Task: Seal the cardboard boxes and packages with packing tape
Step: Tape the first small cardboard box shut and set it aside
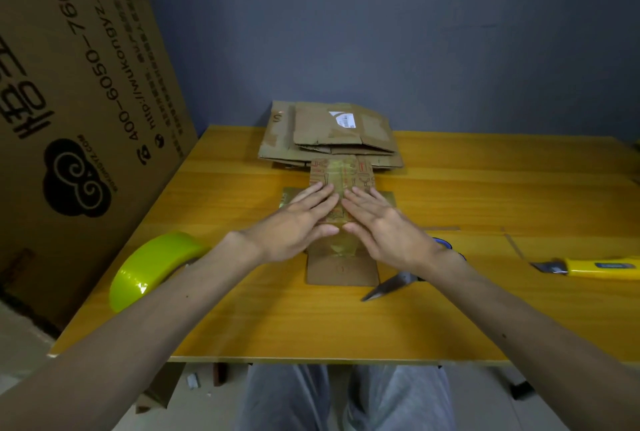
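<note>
The left hand [294, 226] and right hand [384, 228] cover the middle of the box [341, 171]. Right of the box, the scissors [391, 285] have their handles mostly hidden under the forearm, and a knife [595, 268] runs off the edge. Behind the box, a label [344, 118] is too small to read.

Table [311, 320]: yellow-orange, streaked wood grain.
Small box [363, 174], centre: brown cardboard with a red printed pattern; near flap plain brown with one small red mark.
Tape strip [336, 172] down its middle: glossy, clear with a yellowish tint.
Stack of flattened boxes [311, 129], far centre: plain brown; white label [344, 118] with black barcode lines.
Tape roll [149, 264], near left: glossy lime yellow-green.
Scissors [391, 285]: grey blades, blue handle.
Utility knife [599, 268], right: yellow body, blue patch, grey blade.
Large cardboard sheet [86, 67], left: brown, with black lettering and a black cloud logo with swirls.
Wall [415, 32]: grey-blue.
Trousers [346, 399]: light grey.
</note>
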